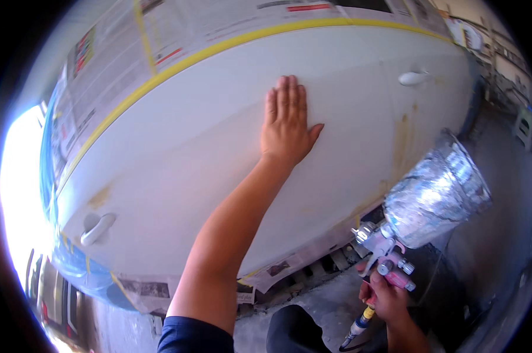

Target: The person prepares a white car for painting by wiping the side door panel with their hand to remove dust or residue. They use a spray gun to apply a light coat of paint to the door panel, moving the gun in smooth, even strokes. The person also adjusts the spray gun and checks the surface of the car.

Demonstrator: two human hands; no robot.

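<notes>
My left hand [285, 126] lies flat on a whitish car side panel [219, 153], its fingers stretched upward and the thumb out to the right. At the lower right, my right hand [385, 297] is closed round the handle of a spray gun [389, 259]. The gun carries a large silvery, paint-stained cup [436, 194] on top, tilted to the right. An air hose fitting [360, 323] hangs from the base of the handle. Two pale door handles, a left one [99, 229] and a right one [413, 77], stick out from the panel. Brownish patches show near both.
Newspaper masking [201, 29] edged with yellow tape [219, 47] covers the area above the panel; more paper runs below it. Blue plastic film [89, 273] hangs at the left. A light-coloured stool [523, 126] stands at far right on the grey floor [501, 194]. My knee [295, 329] shows below.
</notes>
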